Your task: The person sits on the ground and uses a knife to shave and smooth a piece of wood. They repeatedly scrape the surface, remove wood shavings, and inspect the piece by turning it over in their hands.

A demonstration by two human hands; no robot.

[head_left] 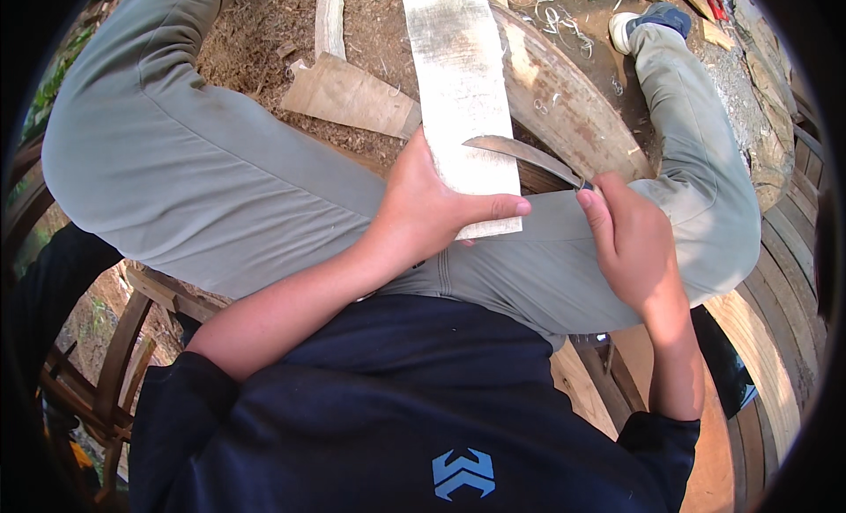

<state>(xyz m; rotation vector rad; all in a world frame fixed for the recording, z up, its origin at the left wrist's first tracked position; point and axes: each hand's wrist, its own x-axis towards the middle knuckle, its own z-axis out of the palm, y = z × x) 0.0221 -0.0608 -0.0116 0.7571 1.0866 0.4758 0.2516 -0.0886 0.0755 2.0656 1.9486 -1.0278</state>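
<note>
A pale, flat wooden board (pixel 463 81) runs away from my lap toward the top of the view. My left hand (pixel 432 196) grips its near end, thumb laid across the top face and fingers hidden beneath. In my right hand (pixel 630 240) is a knife (pixel 529 153) with a curved blade; its handle is mostly covered by my closed fingers. The blade lies across the board's right edge, its tip over the top face just beyond my left thumb. Whether the edge bites into the wood I cannot tell.
Beyond my legs, a wide curved plank (pixel 573 94) and a brownish flat piece (pixel 352 94) lie on dirt scattered with wood chips. Thin curled shavings (pixel 560 24) are at the top. Curved wooden slats (pixel 797 249) stand at right, and a wooden frame (pixel 119 354) at lower left.
</note>
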